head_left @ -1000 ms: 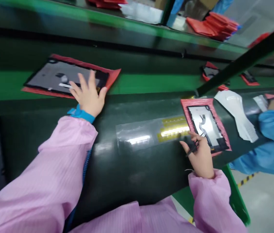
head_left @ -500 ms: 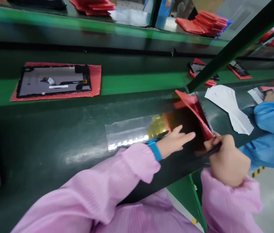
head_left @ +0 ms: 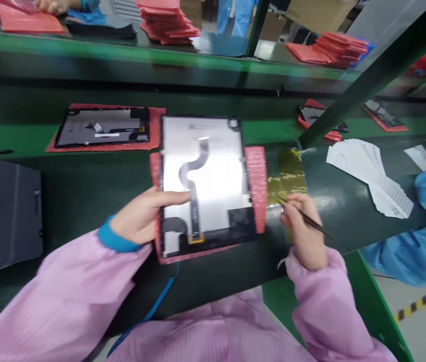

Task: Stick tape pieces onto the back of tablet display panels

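My left hand (head_left: 143,216) grips the left edge of a silver display panel (head_left: 205,176) that lies on a red foam sheet (head_left: 256,181), thumb on top of the panel. A grey flex cable runs down the panel's middle. My right hand (head_left: 303,226) is closed on thin dark tweezers (head_left: 305,217), just right of the red sheet. The tweezer tips point at a clear strip carrying yellow tape pieces (head_left: 288,176) on the dark bench.
A second panel on red foam (head_left: 103,128) rests on the green conveyor behind. Stacks of red sheets (head_left: 169,22) sit on the far shelf. White paper liners (head_left: 371,166) lie at the right, near a co-worker's blue sleeve (head_left: 424,241). A green post (head_left: 352,95) slants across.
The panel on its red sheet has moved from the right, where it stood tilted on edge, to flat in front of me. My left hand now holds it; my right hand holds tweezers by the tape.
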`<state>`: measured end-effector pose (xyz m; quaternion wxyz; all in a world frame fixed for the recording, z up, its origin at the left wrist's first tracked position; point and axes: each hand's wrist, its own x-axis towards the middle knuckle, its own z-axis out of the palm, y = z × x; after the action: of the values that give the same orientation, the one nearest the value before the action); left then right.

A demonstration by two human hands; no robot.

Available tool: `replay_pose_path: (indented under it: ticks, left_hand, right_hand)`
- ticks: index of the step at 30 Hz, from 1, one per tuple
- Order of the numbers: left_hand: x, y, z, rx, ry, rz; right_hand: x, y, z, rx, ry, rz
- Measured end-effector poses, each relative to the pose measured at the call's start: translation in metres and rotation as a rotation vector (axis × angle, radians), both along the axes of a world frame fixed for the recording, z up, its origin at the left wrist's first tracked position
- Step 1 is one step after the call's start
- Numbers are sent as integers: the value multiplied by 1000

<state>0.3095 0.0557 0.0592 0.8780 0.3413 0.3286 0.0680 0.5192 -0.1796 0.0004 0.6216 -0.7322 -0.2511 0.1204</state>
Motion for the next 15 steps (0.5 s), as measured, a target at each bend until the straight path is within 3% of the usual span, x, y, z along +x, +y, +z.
replay_pose_path:
  ticks: [4, 9, 12, 15]
  left_hand:
    - [-42, 19, -25, 0, 294, 194]
    - [-50, 13, -62, 62, 257, 333]
    - [-61, 4, -76, 340, 175, 370]
    - [-83, -6, -87, 878, 148, 297]
  right_hand:
    - [10, 49, -31, -92, 103, 134]
    - [16, 56, -43, -153, 92, 144]
    - [13, 52, -36, -212, 72, 161]
    - [9, 52, -30, -303, 56, 178]
